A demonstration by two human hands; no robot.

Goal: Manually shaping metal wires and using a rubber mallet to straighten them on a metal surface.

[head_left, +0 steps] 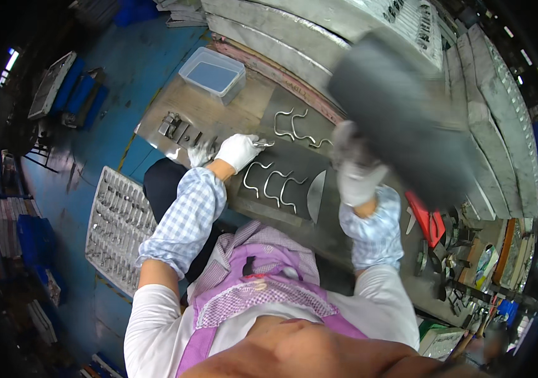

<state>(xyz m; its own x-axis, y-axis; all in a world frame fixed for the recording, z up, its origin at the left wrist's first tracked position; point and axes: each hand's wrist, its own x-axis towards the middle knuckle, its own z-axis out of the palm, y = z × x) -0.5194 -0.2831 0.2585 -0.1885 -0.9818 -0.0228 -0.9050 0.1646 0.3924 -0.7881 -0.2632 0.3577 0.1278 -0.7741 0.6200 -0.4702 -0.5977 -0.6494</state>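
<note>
My left hand (236, 152), in a white glove, is closed on a small bent metal rod (264, 143) whose bright end sticks out past the fingers. My right hand (358, 169), also gloved, is raised and gripping what looks like a mallet; its large dark head (401, 113) is smeared by motion, and its handle is hidden. Between the hands, several S-shaped metal rods lie on the dark metal plate (231, 200): a near group (266, 184) and a far group (293, 128). Beside my left hand is a stained glove-like shape (201, 153); whether a hand fills it cannot be told.
A clear plastic box (213, 72) stands at the table's far left, with a small metal fixture (177, 128) nearer. Stacked pale panels (294, 38) border the far side. A red-handled tool (429, 219) and clutter lie right. A tray of metal parts (119, 227) stands left.
</note>
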